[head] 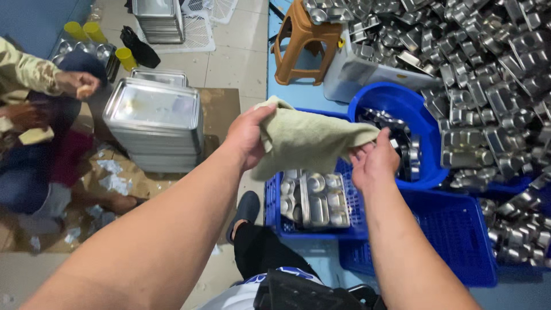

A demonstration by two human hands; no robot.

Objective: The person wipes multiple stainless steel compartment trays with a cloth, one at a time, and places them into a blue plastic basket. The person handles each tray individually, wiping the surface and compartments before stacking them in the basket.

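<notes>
Both my hands hold a pale green cloth (307,140) stretched between them in mid-air. My left hand (248,136) grips its left end, and my right hand (373,162) pinches its right corner. Below the cloth, a blue slatted crate (273,201) holds a few steel compartment trays (318,198) standing on edge. A blue round tub (402,102) with more steel trays sits just behind my right hand.
A big heap of steel compartment trays (488,69) fills the right side. A stack of flat steel trays (154,123) stands on cardboard at left, beside a seated person (40,115). A brown plastic stool (301,40), a white bin (356,74) and yellow cups (125,57) lie farther off. Another blue crate (447,235) sits at lower right.
</notes>
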